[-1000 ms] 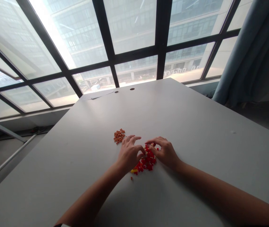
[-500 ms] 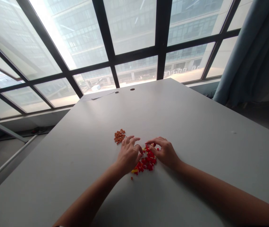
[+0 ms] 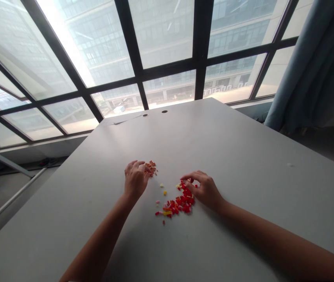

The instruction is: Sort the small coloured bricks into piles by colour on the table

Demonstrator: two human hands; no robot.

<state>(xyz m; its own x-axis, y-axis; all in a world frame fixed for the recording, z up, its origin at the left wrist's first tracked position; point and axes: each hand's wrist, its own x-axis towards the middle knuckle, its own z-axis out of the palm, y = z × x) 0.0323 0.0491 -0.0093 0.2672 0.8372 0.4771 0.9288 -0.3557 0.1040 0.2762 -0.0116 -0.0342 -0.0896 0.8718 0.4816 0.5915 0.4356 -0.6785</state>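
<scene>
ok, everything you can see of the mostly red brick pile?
The mostly red brick pile is a loose heap of small, blocky pieces that look like plastic toy building bricks, with some yellow and pink ones. It curves across the white table, open toward the left, with a long yellow brick toward its near-left end. The right hand is at its far end; whether its fingertips grip a brick is unclear.

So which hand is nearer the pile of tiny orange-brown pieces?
Left. The left hand is at the orange-brown pile, partly hiding it; the right hand is farther, at small red blocks.
</scene>
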